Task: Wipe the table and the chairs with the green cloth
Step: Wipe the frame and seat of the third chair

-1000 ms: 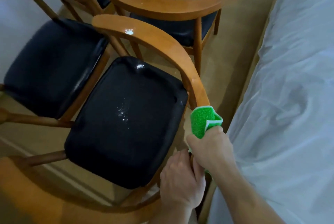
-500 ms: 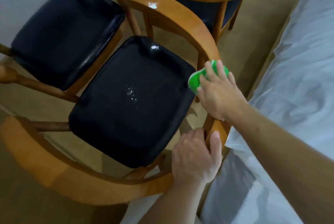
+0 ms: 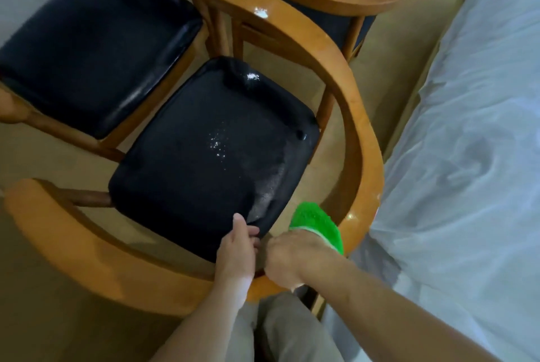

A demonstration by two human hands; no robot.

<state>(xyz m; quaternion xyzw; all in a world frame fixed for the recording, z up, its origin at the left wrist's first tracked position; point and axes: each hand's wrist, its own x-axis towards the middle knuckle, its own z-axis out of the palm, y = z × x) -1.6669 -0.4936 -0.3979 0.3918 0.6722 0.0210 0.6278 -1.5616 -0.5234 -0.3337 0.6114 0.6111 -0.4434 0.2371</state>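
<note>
the green cloth (image 3: 317, 223) is bunched in the right hand (image 3: 295, 256), fingers curled round it, and pressed against the inner side of the curved wooden backrest (image 3: 355, 116) of the nearest chair, near its low end. the left hand (image 3: 238, 250) is laid on the near edge of the black seat (image 3: 204, 157); thumb lies on top, the other fingers are tucked out of sight, so a grip cannot be confirmed. white specks are seen on the seat and backrest. more chairs (image 3: 87, 40) are parked behind. a white sheet (image 3: 467, 142) is draped to the right.
</note>
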